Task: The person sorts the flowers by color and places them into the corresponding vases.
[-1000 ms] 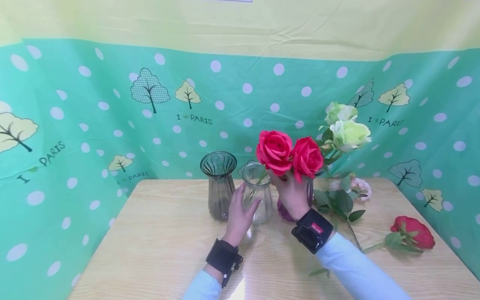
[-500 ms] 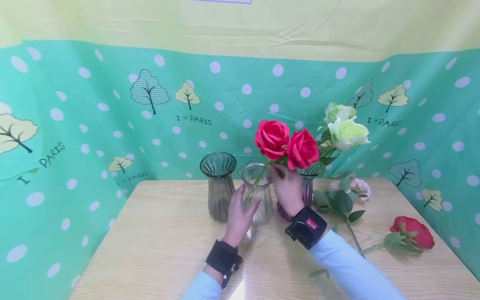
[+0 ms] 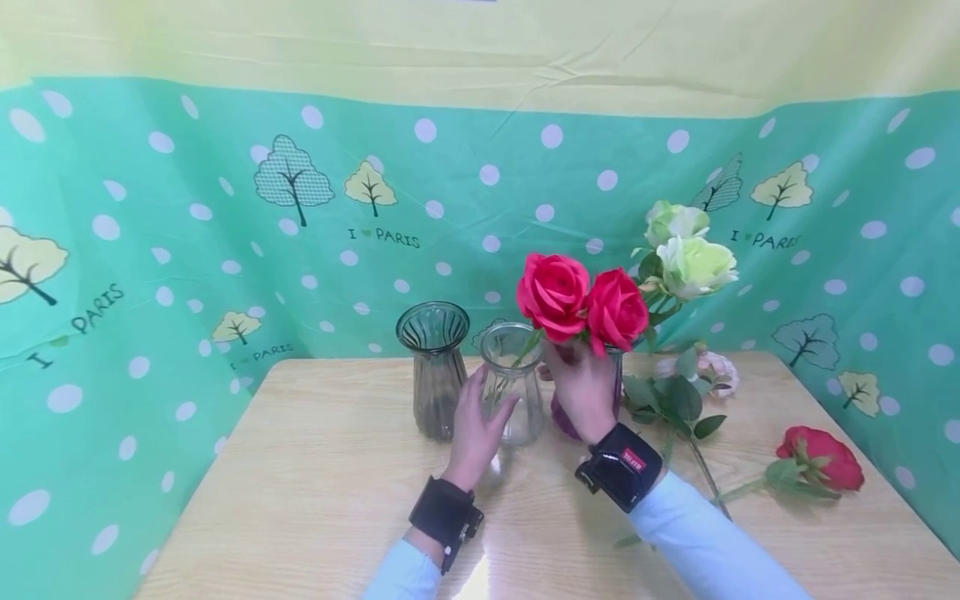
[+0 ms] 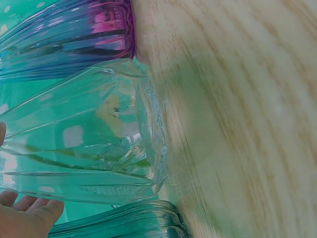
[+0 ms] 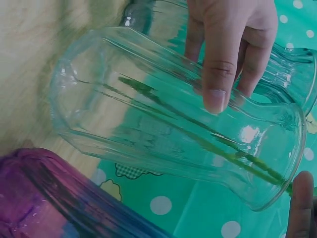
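A clear ribbed glass vase (image 3: 525, 408) stands mid-table, and my left hand (image 3: 474, 433) holds it by the side, thumb in front and fingers at its left. Over its mouth, my right hand (image 3: 581, 387) pinches the stems of two red roses (image 3: 553, 297) just beneath the blooms. The stems (image 5: 208, 144) slant down inside the vase, as the right wrist view shows. In that view a right fingertip (image 5: 302, 193) is right at the rim, and the left thumb (image 5: 218, 94) lies against the glass. My right fingers partly hide the stem tops in the head view.
A grey glass vase (image 3: 433, 392) stands close on the left. On the right, a purple-blue vase (image 4: 109, 34) bears pale green roses (image 3: 696, 267). A pale pink flower (image 3: 717, 373) and a loose red rose (image 3: 821, 458) lie at the table's right side.
My right hand and the two roses rose slightly, then came back down toward the vase mouth. The left hand keeps its hold on the vase.
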A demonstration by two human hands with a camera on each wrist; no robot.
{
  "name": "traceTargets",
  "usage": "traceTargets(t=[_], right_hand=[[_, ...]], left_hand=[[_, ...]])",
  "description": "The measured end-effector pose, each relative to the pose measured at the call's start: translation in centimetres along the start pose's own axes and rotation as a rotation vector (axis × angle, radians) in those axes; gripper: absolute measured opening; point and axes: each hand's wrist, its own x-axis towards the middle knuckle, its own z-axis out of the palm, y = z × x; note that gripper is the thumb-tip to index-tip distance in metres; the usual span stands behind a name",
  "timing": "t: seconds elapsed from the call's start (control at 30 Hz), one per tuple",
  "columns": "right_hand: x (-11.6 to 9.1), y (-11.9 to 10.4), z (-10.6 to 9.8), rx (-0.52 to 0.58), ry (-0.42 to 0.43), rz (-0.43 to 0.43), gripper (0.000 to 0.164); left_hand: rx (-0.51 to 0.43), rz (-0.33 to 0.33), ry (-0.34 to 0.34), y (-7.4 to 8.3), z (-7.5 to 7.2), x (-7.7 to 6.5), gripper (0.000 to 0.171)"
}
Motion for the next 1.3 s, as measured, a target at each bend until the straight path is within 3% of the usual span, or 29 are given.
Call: traceTargets(t=[0.17, 0.37, 0.5, 0.6, 0.8, 0.9, 1.03, 1.17, 1.3], right_hand=[[-0.5, 0.8, -0.5, 0.026, -0.018, -0.012, 0.015], [-1.1, 2.2, -1.0, 0.208, 0.003, -0.085, 0.014], [-1.6, 3.2, -2.1, 0.049, 0.056, -0.104, 0.005], [-1.9, 3.9, -3.6, -0.051, 0.068, -0.029, 0.005], [-2.1, 5.6, -6.9, 0.016, 0.049, 0.203, 0.018], [-2.3, 6.7, -8.9, 0.007, 0.060, 0.237, 0.019], [-2.8, 8.7, -11.8, -0.118, 0.059, 0.259, 0.024], [-4.1, 11.8, -14.9, -0.233, -0.001, 0.310, 0.032], [-5.3, 14.6, -17.9, -0.370, -0.174, 0.386, 0.042]], left_hand=[[0.007, 0.010, 0.009, -0.1, 0.1, 0.0, 0.069], [0.019, 0.021, 0.018, -0.2, 0.2, 0.1, 0.068], [0.017, 0.011, 0.012, -0.2, 0.3, 0.0, 0.069], [0.013, 0.005, 0.011, -0.2, 0.3, 0.0, 0.069], [0.018, -0.023, 0.004, 0.0, 0.2, -0.1, 0.071], [0.021, -0.033, 0.002, 0.1, 0.2, 0.0, 0.072], [0.018, -0.027, 0.009, 0.2, 0.2, 0.1, 0.072], [0.014, -0.015, 0.011, 0.1, 0.3, 0.1, 0.070], [0.015, -0.027, 0.004, 0.1, 0.2, 0.1, 0.071]])
